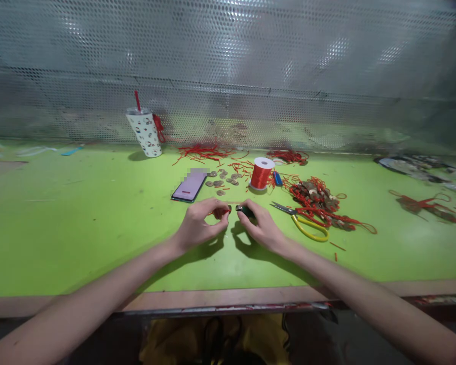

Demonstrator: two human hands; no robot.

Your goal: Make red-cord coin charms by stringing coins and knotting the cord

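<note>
My left hand (202,221) rests on the green table (79,223) with its fingers pinched on a short piece of red cord (223,211). My right hand (259,224) sits close beside it, fingers closed round a small dark object (244,209) that looks like a lighter. The two hands almost meet at the fingertips. Just beyond them lie several loose coins (221,181), a spool of red cord (261,173) and a phone (189,186). Yellow-handled scissors (302,220) lie to the right of my right hand.
A patterned cup (146,132) with a red straw stands at the back left. Red cord scraps (203,151) litter the back. A pile of coin-and-cord ornaments (319,200) lies right of the spool, more ornaments (425,205) at far right. A perforated metal wall (251,66) closes the back.
</note>
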